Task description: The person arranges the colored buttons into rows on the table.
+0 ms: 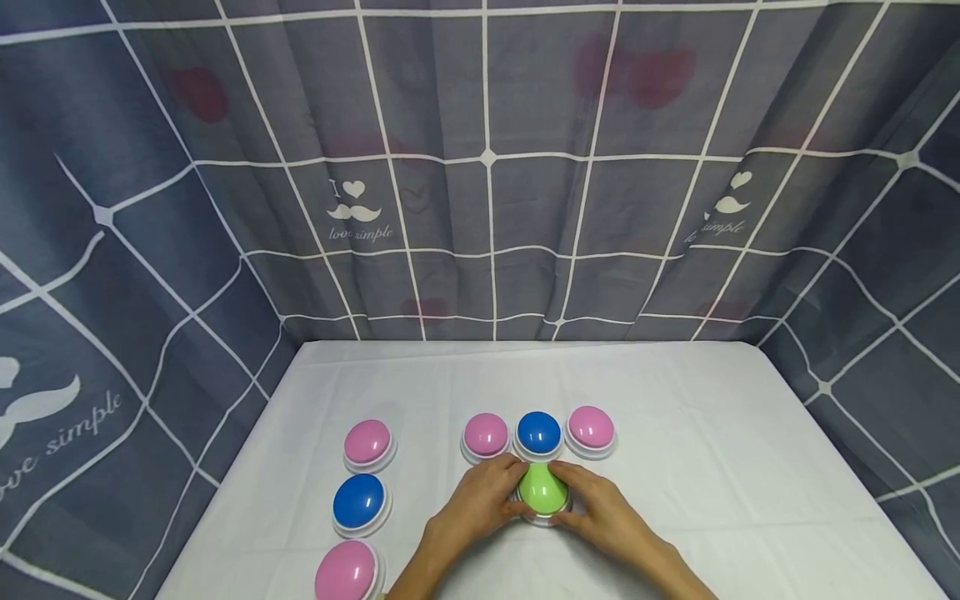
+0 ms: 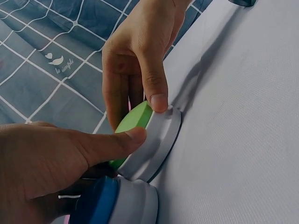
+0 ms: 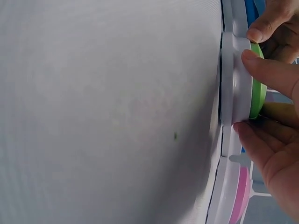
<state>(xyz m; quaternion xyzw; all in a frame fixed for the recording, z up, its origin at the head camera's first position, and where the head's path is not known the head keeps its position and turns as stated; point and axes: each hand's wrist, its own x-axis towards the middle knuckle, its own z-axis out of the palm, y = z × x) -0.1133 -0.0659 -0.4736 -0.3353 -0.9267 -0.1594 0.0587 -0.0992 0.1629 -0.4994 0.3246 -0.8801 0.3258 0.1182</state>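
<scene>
A green dome push button (image 1: 543, 487) on a white round base stands on the white cloth, gripped between both hands. My left hand (image 1: 486, 498) holds its left side, with the thumb on the rim of the green button (image 2: 133, 120) in the left wrist view. From the other side my right hand (image 1: 604, 510) pinches it; the right wrist view has the right thumb and fingers on the white base (image 3: 237, 84). Just behind it sits a blue button (image 1: 539, 432), flanked by a pink button (image 1: 486, 434) and another pink button (image 1: 591, 427).
Down the left side of the white table (image 1: 720, 433) run a pink button (image 1: 367, 441), a blue button (image 1: 358, 500) and a larger-looking pink button (image 1: 346, 571), cut by the lower frame edge. Grey checked curtains (image 1: 435, 200) enclose the table at the back and sides.
</scene>
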